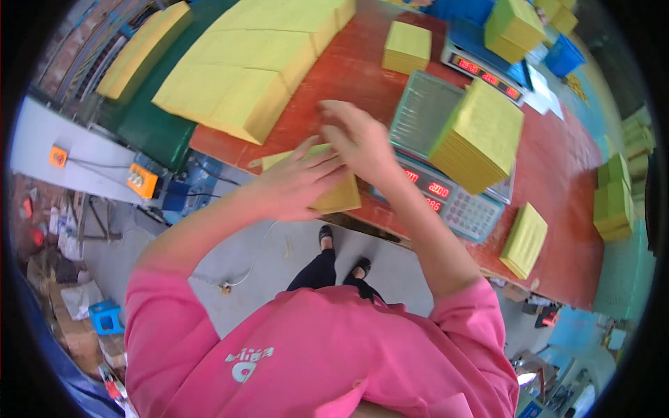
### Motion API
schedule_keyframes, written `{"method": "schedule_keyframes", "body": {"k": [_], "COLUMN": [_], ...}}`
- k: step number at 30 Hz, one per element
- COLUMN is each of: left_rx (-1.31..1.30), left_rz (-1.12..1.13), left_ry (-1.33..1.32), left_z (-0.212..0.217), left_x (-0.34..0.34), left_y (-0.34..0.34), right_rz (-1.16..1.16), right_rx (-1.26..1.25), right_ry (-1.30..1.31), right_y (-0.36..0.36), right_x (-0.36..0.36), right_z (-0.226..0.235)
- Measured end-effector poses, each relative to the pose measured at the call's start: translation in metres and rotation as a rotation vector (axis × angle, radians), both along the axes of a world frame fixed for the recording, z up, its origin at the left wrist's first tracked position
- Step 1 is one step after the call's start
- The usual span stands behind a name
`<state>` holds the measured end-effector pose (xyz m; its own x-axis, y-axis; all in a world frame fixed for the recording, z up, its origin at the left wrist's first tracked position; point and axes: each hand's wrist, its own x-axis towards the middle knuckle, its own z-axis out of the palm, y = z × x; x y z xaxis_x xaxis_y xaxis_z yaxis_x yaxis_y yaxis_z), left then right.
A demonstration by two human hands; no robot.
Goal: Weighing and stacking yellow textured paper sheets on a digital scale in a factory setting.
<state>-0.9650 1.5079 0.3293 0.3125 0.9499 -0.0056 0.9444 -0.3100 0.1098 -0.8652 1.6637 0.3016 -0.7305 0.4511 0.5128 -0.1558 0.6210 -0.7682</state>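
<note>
Your left hand (296,184) lies flat, fingers spread, on top of a small squared stack of thin yellow paper sheets (333,196) at centre frame, right at the near edge of the red-brown wooden table (557,174). Your right hand (359,139) hovers just above and beside it, fingers loosely curled and open; cannot tell if it touches the sheets. The hands overlap, nearly together. Just right of them sits a grey electronic weighing scale (456,202) with red digit display and keypad, its ribbed metal pan (421,111) carrying a thick yellow paper block (481,143), tilted, layered edges showing. Upper left of the frame: a big flat slab of yellow paper bundles (251,63), matte, sharp-cornered. Upper centre: a smaller yellow paper pile (408,47). Upper right: a second scale (488,70) with another yellow stack (514,26) on it. Lower right on the table: a thin yellow bundle (525,240). Pink sleeves fill the bottom of the frame.
</note>
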Motion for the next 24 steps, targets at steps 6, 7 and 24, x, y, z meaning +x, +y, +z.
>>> {"method": "schedule_keyframes", "body": {"k": [6, 7, 24], "left_rx": [0.531, 0.578, 0.227], "left_rz": [0.714, 0.95, 0.861], "left_ry": [-0.017, -0.283, -2.004], "left_z": [-0.04, -0.07, -0.094], "left_x": [0.019, 0.026, 0.045], "left_y": [-0.096, -0.122, -0.116], "right_rz": [0.228, 0.209, -0.229], "right_rx": [-0.078, -0.234, -0.501], "right_ry": [-0.523, -0.568, -0.375], "right_y": [0.008, -0.002, -0.142], "right_x": [-0.012, 0.001, 0.089], "right_z": [-0.085, -0.079, -0.071]}}
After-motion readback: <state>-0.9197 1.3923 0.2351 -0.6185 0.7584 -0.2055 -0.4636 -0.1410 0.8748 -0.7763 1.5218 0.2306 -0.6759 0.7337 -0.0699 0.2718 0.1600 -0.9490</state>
